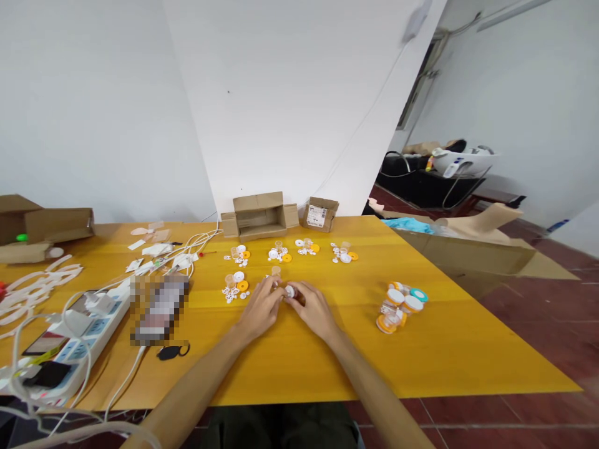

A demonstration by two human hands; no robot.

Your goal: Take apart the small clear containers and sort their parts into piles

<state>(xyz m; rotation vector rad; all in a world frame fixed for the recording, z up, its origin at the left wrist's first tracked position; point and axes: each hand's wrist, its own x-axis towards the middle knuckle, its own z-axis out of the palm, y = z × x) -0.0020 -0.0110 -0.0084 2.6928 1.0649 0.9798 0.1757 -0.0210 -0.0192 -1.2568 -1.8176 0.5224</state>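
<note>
Both my hands meet over the middle of the yellow table (290, 362). My left hand (260, 310) and my right hand (313, 310) are closed together on a small part with a white round piece (290, 290) between the fingertips. Just beyond them lie small groups of white and orange plastic pieces: one group (235, 288) to the left, and further groups (279, 252) nearer the wall. A cluster of finished small round items (399, 305) with orange, white and teal caps sits to the right of my right hand.
An open cardboard box (259, 216) and a smaller box (319, 214) stand by the wall. At the left are a white power strip (88, 327) with cables, a blurred dark item (159, 308), and more cardboard boxes (42, 227). The table's right edge drops to a red tiled floor.
</note>
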